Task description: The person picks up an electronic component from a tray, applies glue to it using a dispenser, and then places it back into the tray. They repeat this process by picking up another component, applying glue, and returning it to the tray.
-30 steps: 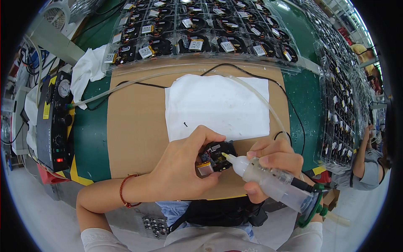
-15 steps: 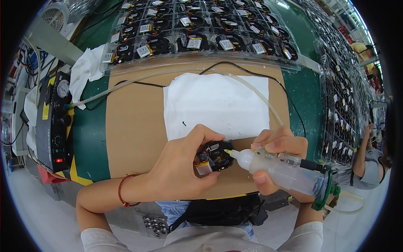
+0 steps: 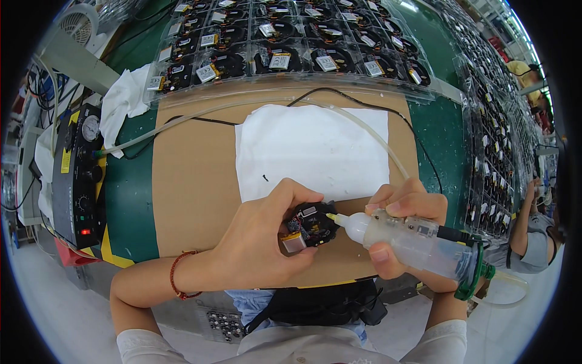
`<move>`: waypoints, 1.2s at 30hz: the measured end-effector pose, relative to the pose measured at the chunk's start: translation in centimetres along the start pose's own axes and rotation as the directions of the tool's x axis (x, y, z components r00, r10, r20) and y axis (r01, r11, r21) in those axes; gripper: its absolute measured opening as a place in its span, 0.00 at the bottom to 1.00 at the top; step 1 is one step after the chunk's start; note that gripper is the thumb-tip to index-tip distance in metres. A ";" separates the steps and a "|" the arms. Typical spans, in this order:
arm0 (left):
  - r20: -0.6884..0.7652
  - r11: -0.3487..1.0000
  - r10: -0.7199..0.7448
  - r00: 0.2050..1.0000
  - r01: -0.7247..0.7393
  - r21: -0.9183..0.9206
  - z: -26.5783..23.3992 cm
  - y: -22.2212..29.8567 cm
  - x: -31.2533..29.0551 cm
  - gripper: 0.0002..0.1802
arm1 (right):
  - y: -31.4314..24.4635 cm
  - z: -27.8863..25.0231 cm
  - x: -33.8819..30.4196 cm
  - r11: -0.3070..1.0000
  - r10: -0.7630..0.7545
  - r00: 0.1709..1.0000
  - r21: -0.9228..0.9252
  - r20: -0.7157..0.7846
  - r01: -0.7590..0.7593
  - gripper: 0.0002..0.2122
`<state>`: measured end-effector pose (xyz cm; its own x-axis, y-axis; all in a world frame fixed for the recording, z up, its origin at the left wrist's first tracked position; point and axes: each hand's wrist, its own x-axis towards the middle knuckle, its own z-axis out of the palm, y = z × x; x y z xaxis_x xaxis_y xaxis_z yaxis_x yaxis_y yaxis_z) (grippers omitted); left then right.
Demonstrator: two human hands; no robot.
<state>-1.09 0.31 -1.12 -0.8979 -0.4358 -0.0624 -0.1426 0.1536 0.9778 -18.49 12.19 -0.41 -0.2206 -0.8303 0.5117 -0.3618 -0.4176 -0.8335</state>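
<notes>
My left hand (image 3: 270, 239) pinches a round black electronic housing (image 3: 315, 223) between thumb and fingers, just below a white cloth. A small silver battery (image 3: 294, 242) with a yellow edge hangs at the housing's lower left. In my right hand (image 3: 409, 209) is a translucent glue dispensing syringe (image 3: 406, 239) with a green cap at its back end. Its yellow tip points left and meets the housing's right rim; whether it touches, I cannot tell. Some fingertips of my left hand are hidden behind the housing.
A brown board (image 3: 191, 200) lies under the white cloth (image 3: 312, 151). Clear trays (image 3: 285, 76) of similar parts stand at the back, others at the right. A black dispenser box (image 3: 82, 176) with a gauge stands left, its air hose (image 3: 212, 112) crossing the cloth. Another person sits far right.
The syringe has shifted slightly right and down with my right hand, its tip moving a little along the housing's rim. My left hand and the housing stay nearly still.
</notes>
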 end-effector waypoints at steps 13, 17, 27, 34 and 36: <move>-0.002 1.000 -0.004 1.000 0.004 -0.009 0.0 -0.1 -0.1 0.26 | 0.0 0.1 0.0 1.000 -0.013 1.000 -0.021 -0.004 0.013 0.24; -0.001 1.000 0.016 1.000 -0.016 0.011 0.0 -0.2 -0.1 0.27 | 0.0 -0.2 0.0 1.000 0.010 1.000 -0.010 0.018 -0.009 0.24; -0.006 0.996 0.054 0.999 -0.054 0.078 0.0 -0.1 -0.2 0.26 | 0.3 0.3 0.0 1.000 -0.025 1.000 0.008 -0.011 0.025 0.24; 0.101 0.994 -0.054 0.993 0.043 0.103 -0.4 0.4 -0.2 0.30 | 0.4 0.4 -0.2 0.999 -0.039 0.998 0.009 -0.048 0.039 0.24; -0.002 0.996 0.059 0.998 -0.059 0.072 0.0 -0.3 -0.2 0.27 | 0.3 0.5 -0.1 0.999 -0.041 0.998 -0.007 -0.040 0.041 0.24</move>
<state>-0.87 0.40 -1.36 -0.9037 -0.4282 -0.0038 -0.1190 0.2427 0.9628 -18.12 11.99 -0.79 -0.2417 -0.7971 0.5534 -0.3770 -0.4484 -0.8104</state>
